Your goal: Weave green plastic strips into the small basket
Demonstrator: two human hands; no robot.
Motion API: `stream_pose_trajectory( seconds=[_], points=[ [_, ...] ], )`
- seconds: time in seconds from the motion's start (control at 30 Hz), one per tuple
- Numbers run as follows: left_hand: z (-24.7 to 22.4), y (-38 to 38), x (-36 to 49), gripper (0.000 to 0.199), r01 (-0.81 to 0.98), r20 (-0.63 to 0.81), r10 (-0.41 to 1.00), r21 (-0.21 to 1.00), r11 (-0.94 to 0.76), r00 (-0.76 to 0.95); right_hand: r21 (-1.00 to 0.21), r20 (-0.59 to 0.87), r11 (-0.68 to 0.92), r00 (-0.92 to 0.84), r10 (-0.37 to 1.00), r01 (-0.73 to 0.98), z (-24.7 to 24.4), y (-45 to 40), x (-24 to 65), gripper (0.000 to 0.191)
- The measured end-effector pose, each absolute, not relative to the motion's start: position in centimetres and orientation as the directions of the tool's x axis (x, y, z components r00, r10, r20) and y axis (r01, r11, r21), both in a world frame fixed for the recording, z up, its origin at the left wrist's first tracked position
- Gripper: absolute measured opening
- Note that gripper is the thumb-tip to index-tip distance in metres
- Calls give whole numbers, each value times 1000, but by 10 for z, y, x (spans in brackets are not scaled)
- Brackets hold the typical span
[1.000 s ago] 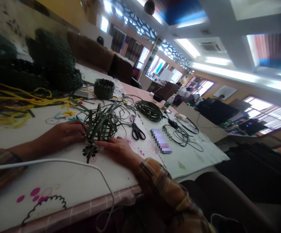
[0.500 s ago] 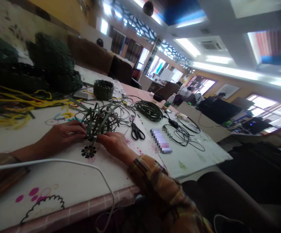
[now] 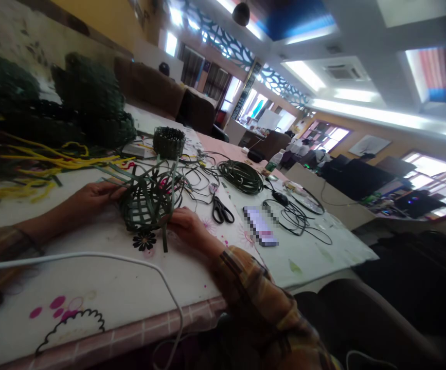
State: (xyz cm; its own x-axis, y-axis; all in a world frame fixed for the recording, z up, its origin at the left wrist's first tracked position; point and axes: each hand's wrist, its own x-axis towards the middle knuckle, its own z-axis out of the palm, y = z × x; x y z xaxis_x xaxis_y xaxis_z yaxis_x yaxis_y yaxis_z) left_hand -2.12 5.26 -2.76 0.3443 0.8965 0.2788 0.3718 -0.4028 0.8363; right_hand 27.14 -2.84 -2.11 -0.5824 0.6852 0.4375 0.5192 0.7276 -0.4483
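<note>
A partly woven basket (image 3: 142, 209) of dark green flat strips rests on the patterned tablecloth, its loose strip ends fanning upward and outward. At its left side, my left hand (image 3: 101, 194) has thumb and fingers pinched together on a green strip. My right hand (image 3: 187, 222) is closed at the basket's lower right, gripping a strip there; its fingertips are partly hidden. One strip end hangs down in front of the basket, beside a dark flower print on the cloth. Black-handled scissors (image 3: 221, 210) lie just right of the right hand.
A small finished-looking woven basket (image 3: 169, 142) stands behind. Farther right are a coil of green strip (image 3: 241, 177), a phone (image 3: 260, 226) and black cables (image 3: 290, 216). Yellow strips (image 3: 53, 160) and dark woven pieces (image 3: 87, 97) heap at left. A white cable (image 3: 103, 255) crosses in front.
My hands have moved apart: the left went up and left, the right slightly right. The basket now shows its open lattice, tilted differently, and a strip end hangs at its front right.
</note>
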Motion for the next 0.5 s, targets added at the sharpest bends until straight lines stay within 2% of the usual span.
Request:
stream_pose_trajectory(
  seconds=[0.13,0.37,0.5],
  points=[
    [-40,59,-25,61,351,216,885,859,-372,412,-588,454,699,-550,701,406,-28,-29,272,25],
    [-38,46,-21,43,375,201,877,845,-381,437,-602,376,624,-512,772,499,-38,-31,272,24],
    [-39,51,-21,43,371,196,887,854,-364,419,-678,380,578,-456,805,455,-38,-33,270,19]
  ],
)
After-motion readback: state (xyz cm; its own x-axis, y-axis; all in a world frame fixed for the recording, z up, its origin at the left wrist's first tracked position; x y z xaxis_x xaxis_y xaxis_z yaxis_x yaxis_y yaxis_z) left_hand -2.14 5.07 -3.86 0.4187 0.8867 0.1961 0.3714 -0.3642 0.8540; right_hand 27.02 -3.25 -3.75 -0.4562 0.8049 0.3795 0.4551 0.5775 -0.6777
